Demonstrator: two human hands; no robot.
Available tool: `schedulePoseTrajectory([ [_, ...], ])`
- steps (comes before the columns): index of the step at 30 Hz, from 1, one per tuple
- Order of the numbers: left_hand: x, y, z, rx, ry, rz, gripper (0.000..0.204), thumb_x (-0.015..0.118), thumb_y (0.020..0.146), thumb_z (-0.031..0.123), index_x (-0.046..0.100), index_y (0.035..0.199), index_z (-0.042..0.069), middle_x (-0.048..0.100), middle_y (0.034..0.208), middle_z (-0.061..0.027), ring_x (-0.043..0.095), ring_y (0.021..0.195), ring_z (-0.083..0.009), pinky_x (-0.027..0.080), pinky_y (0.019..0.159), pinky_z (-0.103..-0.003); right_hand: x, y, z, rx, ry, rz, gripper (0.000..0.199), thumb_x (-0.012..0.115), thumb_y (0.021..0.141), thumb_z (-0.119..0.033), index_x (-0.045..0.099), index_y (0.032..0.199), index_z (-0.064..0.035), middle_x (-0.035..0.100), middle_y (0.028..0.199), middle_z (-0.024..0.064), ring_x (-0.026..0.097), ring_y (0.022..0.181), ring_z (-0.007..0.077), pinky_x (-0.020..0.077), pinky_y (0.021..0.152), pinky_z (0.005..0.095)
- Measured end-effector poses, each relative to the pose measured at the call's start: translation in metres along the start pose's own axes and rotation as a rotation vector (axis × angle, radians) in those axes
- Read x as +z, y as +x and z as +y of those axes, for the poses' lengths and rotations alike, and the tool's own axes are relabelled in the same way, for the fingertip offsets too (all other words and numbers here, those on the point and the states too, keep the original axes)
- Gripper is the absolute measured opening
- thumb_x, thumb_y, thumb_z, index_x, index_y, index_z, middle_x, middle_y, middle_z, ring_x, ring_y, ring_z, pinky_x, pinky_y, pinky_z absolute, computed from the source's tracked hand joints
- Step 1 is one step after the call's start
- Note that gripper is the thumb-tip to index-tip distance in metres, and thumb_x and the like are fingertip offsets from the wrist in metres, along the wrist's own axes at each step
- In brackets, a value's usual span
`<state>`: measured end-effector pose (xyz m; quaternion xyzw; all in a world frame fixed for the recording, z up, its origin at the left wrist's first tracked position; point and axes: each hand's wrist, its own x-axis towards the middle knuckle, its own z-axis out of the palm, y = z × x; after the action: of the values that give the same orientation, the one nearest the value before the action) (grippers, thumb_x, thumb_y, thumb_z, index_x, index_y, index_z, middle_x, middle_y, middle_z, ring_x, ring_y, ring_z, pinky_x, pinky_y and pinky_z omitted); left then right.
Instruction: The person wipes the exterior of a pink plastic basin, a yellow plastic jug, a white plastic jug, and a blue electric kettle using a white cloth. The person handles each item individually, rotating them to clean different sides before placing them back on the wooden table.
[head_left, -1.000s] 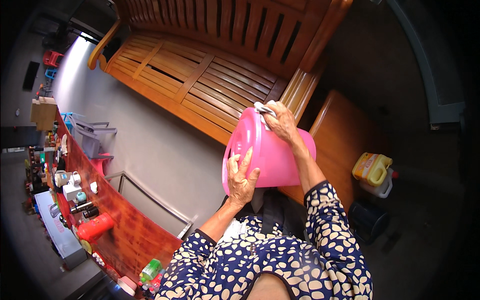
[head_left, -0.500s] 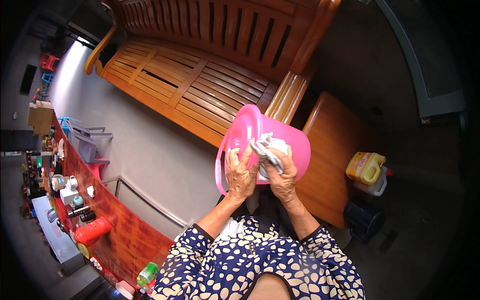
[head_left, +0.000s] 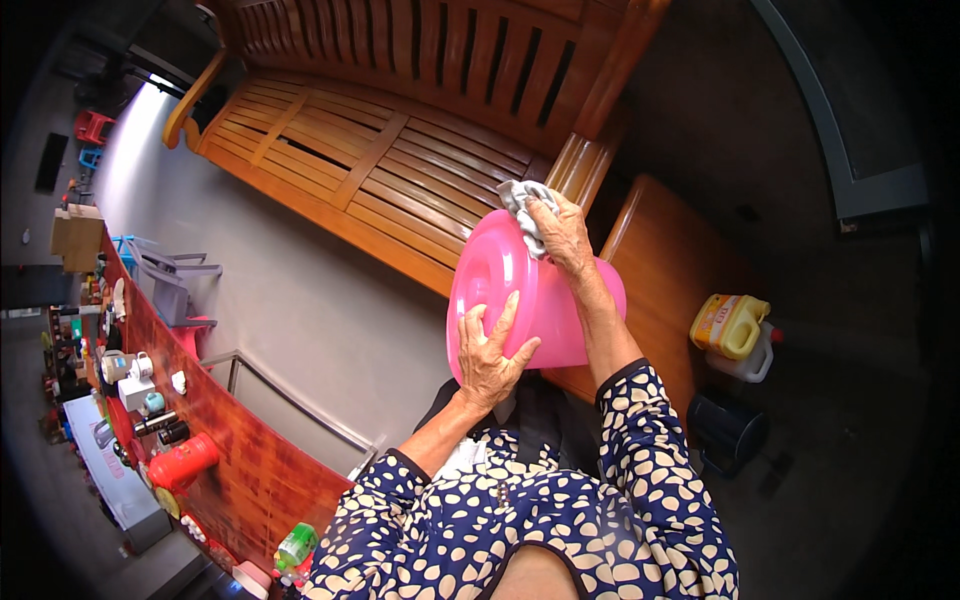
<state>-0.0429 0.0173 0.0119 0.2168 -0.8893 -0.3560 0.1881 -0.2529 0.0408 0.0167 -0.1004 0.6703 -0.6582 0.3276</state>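
Note:
A pink lidded bucket (head_left: 585,330) lies tilted in front of me, its round lid (head_left: 479,265) facing left. My left hand (head_left: 488,362) grips its near lower rim, with spread fingers bent over the lid and the thumb on the bucket's side. At the far upper rim, my right hand (head_left: 567,235) is closed on a crumpled pale grey cloth (head_left: 523,205). The cloth presses against the lid's edge and partly covers it.
Beyond the bucket stretches a slatted wooden bench (head_left: 330,150). On the right stand a wooden side table (head_left: 690,270), a yellow jug (head_left: 728,325) and a dark bin (head_left: 727,432). A reddish table (head_left: 255,440) on the left carries a red canister (head_left: 185,460) and cups.
My right hand has moved the cloth up from the bucket's side to the lid's far upper edge. My left hand has shifted slightly down and right, its thumb now spread onto the side.

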Motion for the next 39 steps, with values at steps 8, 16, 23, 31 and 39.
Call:
schedulePoseTrajectory([
  [8,0.003,0.0,-0.015,0.003,0.031,0.078,0.062,0.072,0.08,0.028,0.05,0.136,0.012,0.047,0.112,-0.0204,0.045,0.105,-0.0365,0.038,0.094,-0.046,0.027,-0.085,0.014,-0.409,-0.427,0.165,0.043,0.067,0.083,-0.021,0.059,0.124,-0.0125,0.049,0.101,0.0152,0.051,0.095,0.0298,0.0454,0.083,0.045],
  [16,0.001,-0.007,-0.022,0.039,0.021,0.073,0.069,0.072,0.072,0.02,0.05,0.137,0.016,0.045,0.113,-0.0203,0.045,0.104,-0.0373,0.039,0.093,-0.046,0.028,-0.116,0.028,-0.561,-0.646,0.314,0.035,0.068,0.082,-0.02,0.062,0.114,-0.0071,0.052,0.097,0.0157,0.049,0.09,0.0315,0.0406,0.079,0.0453],
  [23,-0.001,0.0,-0.016,0.006,-0.015,0.054,0.069,0.075,0.075,0.019,0.046,0.137,0.011,0.047,0.116,-0.0195,0.046,0.108,-0.035,0.038,0.097,-0.043,0.003,-0.073,0.032,-0.474,-0.834,0.383,0.032,0.068,0.078,-0.016,0.065,0.109,-0.0069,0.055,0.098,0.0156,0.05,0.088,0.0338,0.0427,0.078,0.0435],
  [31,-0.007,0.02,-0.015,-0.222,0.004,-0.011,0.081,0.079,0.066,0.024,0.042,0.137,0.007,0.048,0.107,-0.0186,0.047,0.104,-0.0354,0.041,0.094,-0.044,0.017,-0.096,0.052,-0.795,-0.781,0.276,0.039,0.072,0.069,-0.015,0.068,0.108,-0.0133,0.056,0.108,0.0168,0.051,0.095,0.0357,0.0432,0.083,0.0449],
  [39,0.001,0.002,-0.019,-0.075,-0.033,0.143,0.069,0.077,0.075,0.027,0.05,0.138,0.019,0.046,0.109,-0.0235,0.049,0.103,-0.0391,0.044,0.089,-0.045,-0.002,-0.049,0.042,-0.475,-0.588,0.01,0.028,0.062,0.077,-0.011,0.066,0.104,-0.0042,0.06,0.103,0.0132,0.052,0.096,0.0315,0.0418,0.087,0.0399],
])
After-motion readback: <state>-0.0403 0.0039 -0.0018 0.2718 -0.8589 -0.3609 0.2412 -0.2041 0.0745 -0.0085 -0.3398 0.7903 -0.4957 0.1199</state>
